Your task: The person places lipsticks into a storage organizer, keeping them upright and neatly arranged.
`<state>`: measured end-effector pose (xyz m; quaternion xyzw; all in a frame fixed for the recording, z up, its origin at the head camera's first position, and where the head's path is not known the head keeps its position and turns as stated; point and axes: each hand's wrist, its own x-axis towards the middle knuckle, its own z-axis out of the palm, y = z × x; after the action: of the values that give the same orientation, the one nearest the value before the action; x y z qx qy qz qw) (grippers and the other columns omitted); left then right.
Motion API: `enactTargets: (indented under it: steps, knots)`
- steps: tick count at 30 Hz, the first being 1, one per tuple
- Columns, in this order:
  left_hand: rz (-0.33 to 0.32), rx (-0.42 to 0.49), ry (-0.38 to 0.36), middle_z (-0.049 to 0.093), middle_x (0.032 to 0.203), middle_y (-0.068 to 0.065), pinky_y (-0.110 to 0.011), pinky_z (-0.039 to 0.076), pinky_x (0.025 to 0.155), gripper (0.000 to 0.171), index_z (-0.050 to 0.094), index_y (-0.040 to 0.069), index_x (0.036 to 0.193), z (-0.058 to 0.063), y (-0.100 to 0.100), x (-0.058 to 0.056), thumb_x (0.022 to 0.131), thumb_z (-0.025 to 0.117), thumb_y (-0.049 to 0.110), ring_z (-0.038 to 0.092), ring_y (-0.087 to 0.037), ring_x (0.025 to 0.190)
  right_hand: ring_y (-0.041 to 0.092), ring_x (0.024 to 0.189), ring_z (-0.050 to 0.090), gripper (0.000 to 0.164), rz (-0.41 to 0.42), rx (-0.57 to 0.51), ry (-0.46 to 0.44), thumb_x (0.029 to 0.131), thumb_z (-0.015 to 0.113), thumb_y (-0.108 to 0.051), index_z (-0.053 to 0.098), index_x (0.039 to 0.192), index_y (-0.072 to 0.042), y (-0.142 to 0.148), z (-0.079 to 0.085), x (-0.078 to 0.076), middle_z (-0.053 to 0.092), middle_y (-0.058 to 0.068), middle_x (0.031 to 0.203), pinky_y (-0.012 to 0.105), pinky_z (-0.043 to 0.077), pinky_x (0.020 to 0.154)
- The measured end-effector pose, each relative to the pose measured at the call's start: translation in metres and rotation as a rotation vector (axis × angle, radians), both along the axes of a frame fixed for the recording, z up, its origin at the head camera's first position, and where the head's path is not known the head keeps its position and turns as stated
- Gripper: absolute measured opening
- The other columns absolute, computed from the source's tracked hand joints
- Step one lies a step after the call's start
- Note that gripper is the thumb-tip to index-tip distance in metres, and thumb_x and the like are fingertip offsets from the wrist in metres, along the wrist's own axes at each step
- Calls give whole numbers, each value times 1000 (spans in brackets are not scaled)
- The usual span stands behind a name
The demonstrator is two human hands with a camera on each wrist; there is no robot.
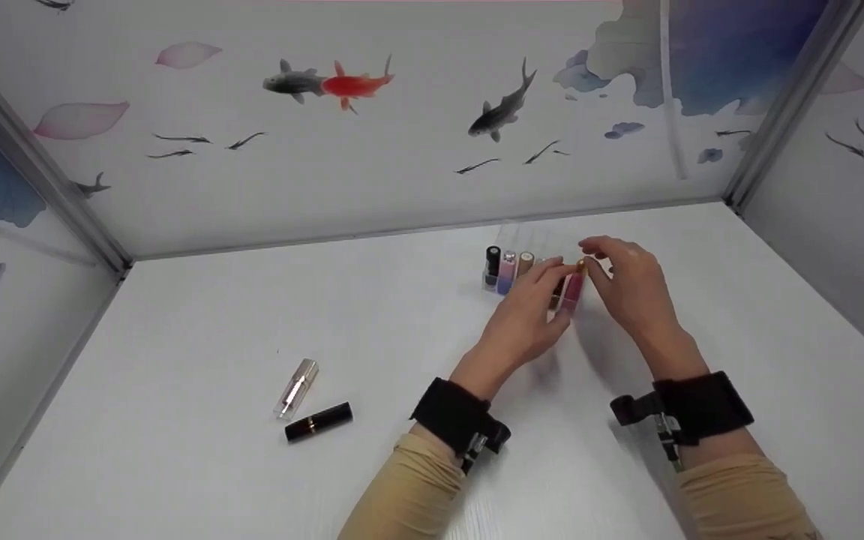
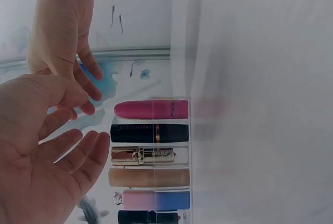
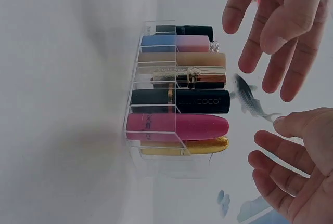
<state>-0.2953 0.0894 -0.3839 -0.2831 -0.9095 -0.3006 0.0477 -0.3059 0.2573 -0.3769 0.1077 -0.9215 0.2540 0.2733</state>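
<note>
A clear lipstick organizer (image 3: 156, 169) holds several lipsticks upright in its slots. My left hand (image 1: 526, 311) hovers over it with loosely bent fingers, and in the right wrist view nothing lies in its grasp. My right hand (image 1: 631, 285) is at the organizer's right end, fingers relaxed and apart from the tubes. Nearest the hands are a pink lipstick (image 3: 203, 126) and a gold lipstick (image 3: 208, 145) behind it. Farther along stand a black lipstick (image 3: 203, 101), a gold-and-clear one (image 3: 210, 77), a tan one (image 3: 203, 59) and a pink-and-blue one (image 3: 192, 43).
A black lipstick (image 1: 319, 422) and a clear, silvery lipstick (image 1: 298, 388) lie on the white table (image 1: 199, 322) at the left. A white panel with painted fish (image 1: 499, 112) rises along the back edge. Side panels border the table left and right.
</note>
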Motion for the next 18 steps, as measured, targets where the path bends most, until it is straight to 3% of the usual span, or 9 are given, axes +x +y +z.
enactTargets:
  steps: [4, 9, 18]
  knots:
    - [-16, 8, 2, 51, 150, -1, -23, 38, 116, 47, 53, 17, 141, 2, -16, 5, 95, 64, 12, 47, -13, 140, 37, 101, 67, 23, 24, -4, -17, 95, 63, -2, 68, 118, 0, -6, 3, 3, 73, 21, 111, 52, 57, 86]
    - [-15, -43, -70, 62, 136, 1, -24, 50, 103, 37, 59, 19, 134, 6, -34, 13, 97, 61, 14, 62, -12, 120, 36, 100, 68, 22, 59, -17, -55, 95, 62, -3, 68, 116, -1, -15, 6, 8, 73, 20, 109, 52, 58, 86]
    - [-25, -150, -129, 71, 121, -3, -28, 55, 93, 30, 64, 14, 128, 17, -88, 31, 97, 61, 13, 69, -16, 108, 23, 84, 67, 18, 230, -30, -129, 96, 64, -6, 72, 112, -4, -49, 14, 20, 75, 13, 100, 37, 55, 72]
